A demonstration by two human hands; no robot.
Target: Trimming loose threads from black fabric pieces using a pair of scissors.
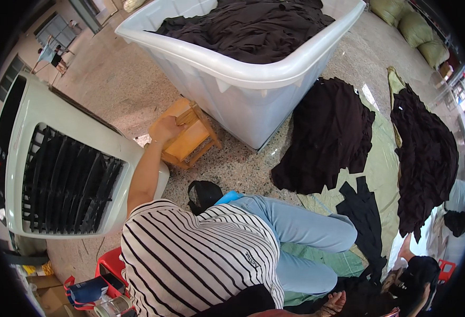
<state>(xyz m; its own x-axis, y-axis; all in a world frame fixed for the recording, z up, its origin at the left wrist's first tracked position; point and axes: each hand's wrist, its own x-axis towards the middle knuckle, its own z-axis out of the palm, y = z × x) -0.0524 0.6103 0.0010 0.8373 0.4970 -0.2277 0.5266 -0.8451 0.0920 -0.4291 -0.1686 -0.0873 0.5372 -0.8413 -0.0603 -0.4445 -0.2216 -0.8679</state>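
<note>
At the end of my outstretched arm, my left hand (167, 130) grips the top of a small wooden stool (196, 133), its fingers hooked at the seat. The stool stands slightly tilted on the speckled floor beside a large white plastic bin (227, 90). Near the lower edge my right hand (335, 303) shows only in part. Its fingers look loosely apart, with nothing plainly held, beside black cloth (359, 293). Just below the stool lies a small black item (205, 195), partly hidden by my body.
Dark garments (253, 31) fill the bin. Piles of dark clothes (325, 134) lie on pale green sheeting (377, 153) at right. A white air cooler (74, 132) stands left. Another person (414, 277) is at lower right. A red stool (111, 264) and a blue bag (87, 290) sit lower left.
</note>
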